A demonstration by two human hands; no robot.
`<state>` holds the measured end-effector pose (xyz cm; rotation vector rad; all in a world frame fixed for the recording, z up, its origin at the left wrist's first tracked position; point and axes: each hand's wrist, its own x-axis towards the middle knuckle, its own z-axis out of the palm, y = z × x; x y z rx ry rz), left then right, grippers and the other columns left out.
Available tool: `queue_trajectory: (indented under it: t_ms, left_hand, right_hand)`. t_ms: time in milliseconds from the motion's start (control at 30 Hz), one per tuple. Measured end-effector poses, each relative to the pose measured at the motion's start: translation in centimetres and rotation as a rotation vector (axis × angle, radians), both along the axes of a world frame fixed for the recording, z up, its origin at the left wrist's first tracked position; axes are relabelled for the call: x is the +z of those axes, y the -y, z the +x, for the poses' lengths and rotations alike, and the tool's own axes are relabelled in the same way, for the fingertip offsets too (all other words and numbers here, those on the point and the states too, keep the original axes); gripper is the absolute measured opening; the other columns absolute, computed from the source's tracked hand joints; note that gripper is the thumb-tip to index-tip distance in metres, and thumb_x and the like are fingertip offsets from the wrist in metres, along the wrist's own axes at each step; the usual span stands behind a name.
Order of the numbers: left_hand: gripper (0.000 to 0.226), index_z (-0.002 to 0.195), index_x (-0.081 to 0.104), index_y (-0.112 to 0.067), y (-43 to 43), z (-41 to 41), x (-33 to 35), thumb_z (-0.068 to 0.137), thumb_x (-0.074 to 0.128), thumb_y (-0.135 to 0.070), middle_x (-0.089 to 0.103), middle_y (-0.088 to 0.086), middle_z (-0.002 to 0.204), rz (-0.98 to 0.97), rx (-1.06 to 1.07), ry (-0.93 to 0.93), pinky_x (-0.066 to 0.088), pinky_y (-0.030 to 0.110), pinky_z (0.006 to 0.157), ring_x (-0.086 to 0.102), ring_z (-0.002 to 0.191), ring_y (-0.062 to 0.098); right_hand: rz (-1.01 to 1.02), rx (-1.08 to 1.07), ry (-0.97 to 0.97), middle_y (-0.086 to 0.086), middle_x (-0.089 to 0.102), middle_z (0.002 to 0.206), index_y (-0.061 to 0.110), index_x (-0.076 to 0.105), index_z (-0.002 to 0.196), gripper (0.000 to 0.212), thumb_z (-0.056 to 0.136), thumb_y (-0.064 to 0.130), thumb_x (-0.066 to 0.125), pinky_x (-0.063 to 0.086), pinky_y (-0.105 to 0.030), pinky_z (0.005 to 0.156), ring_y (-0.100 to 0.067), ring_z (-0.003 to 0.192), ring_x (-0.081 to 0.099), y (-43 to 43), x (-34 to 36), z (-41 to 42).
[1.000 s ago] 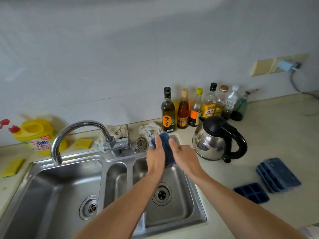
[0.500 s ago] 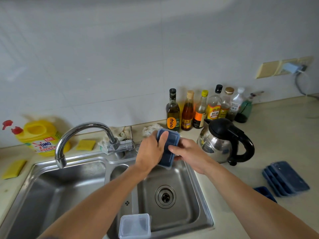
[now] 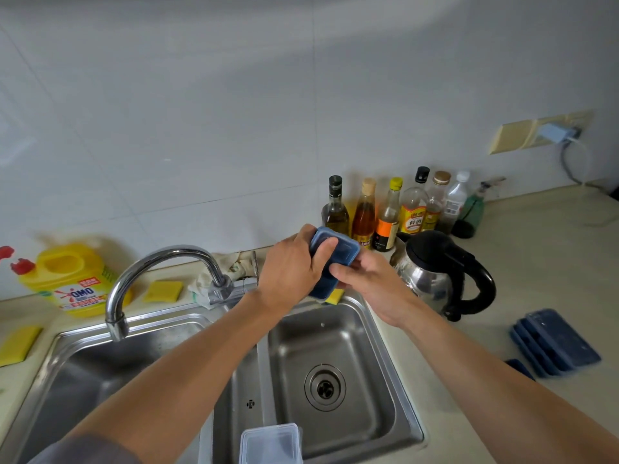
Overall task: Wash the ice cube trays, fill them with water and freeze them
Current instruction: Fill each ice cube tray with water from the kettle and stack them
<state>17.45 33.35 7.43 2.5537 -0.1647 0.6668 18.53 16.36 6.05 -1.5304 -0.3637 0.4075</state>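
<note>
detergent (image 3: 72, 283): stood on the surface (image 3: 536, 262) at far left, well apart from the hands; if soap is wanted, a reach across the tap would be needed and the spout could be knocked.
tap (image 3: 177, 252): spout is turned over the left basin and no running water is seen; a rinse would miss the tray unless one of the two is moved.
box (image 3: 271, 443): a clear box is perched at the front rim of the sink (image 3: 361, 356), between the forearms; it could be tipped into the basin if an arm is drawn back carelessly.
left hand (image 3: 289, 272): fingers (image 3: 308, 232) are wrapped round the tray's left edge, thumb laid over its face.
tray (image 3: 346, 254): held in both hands, tilted on end, above the back rim of the right basin and clear of the surface; if wet or soapy, it could slip and be dropped.
sponge (image 3: 335, 296): a yellow corner is seen just below the tray; whether it is held cannot be told.
right hand (image 3: 375, 286): fingers are closed on the tray's lower right side.
kettle (image 3: 432, 272): just beside the right hand; it could be bumped or splashed during scrubbing.
stack (image 3: 556, 343): more blue trays are piled at right, well apart; washed and unwashed ones could be confused.
</note>
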Motion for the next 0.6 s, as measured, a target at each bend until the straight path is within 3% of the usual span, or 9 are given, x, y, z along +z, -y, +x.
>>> queue_trajectory:
  t_ms: [200,300,433,533,600]
  left_hand:
    - [0.065,0.108,0.061,-0.012,-0.8,0.2,-1.3,0.097,0.030,-0.069,0.070,0.005,0.080,0.006,0.006,-0.051,0.044,0.028,0.060,0.061,0.065,0.020]
    - [0.058,0.109,0.060,-0.012,-1.3,0.5,-1.7,0.100,0.031,-0.061,0.070,0.006,0.082,0.016,-0.002,-0.066,0.043,0.027,0.060,0.059,0.065,0.018]
    - [0.061,0.110,0.061,-0.013,-1.8,1.1,-1.8,0.100,0.027,-0.062,0.068,0.002,0.081,-0.065,0.012,-0.102,0.039,0.021,0.054,0.059,0.065,0.017]
    - [0.073,0.111,0.062,-0.013,-2.2,1.4,-1.9,0.094,0.020,-0.069,0.072,0.005,0.086,-0.138,0.012,-0.125,0.053,0.030,0.059,0.067,0.071,0.021]
    - [0.076,0.111,0.063,-0.013,-2.5,1.6,-2.1,0.093,0.019,-0.073,0.073,0.006,0.088,-0.184,0.017,-0.148,0.057,0.035,0.063,0.068,0.075,0.022]
  right_hand:
    - [-0.025,-0.036,-0.023,-0.005,0.072,0.122,0.024,0.062,0.130,0.033,0.099,0.012,0.063,0.052,-0.051,0.105,-0.023,0.117,0.067,-0.8,-0.8,-0.6]
    - [-0.045,-0.048,-0.038,-0.004,0.073,0.121,0.023,0.061,0.131,0.033,0.100,0.013,0.062,0.053,-0.049,0.104,-0.020,0.115,0.068,-1.3,-1.0,-0.5]
    - [-0.066,-0.019,-0.053,0.002,0.073,0.119,0.031,0.061,0.126,0.028,0.100,0.022,0.063,0.057,-0.036,0.095,-0.017,0.115,0.068,-2.1,-1.3,-0.6]
    - [-0.119,0.022,-0.077,0.010,0.076,0.113,0.030,0.063,0.119,0.028,0.094,0.019,0.069,0.056,-0.021,0.083,-0.008,0.108,0.070,-2.9,-2.0,-0.9]
    - [-0.151,0.008,-0.060,0.012,0.077,0.109,0.032,0.065,0.114,0.031,0.085,0.022,0.071,0.055,-0.021,0.085,-0.005,0.105,0.070,-3.4,-2.3,-1.0]
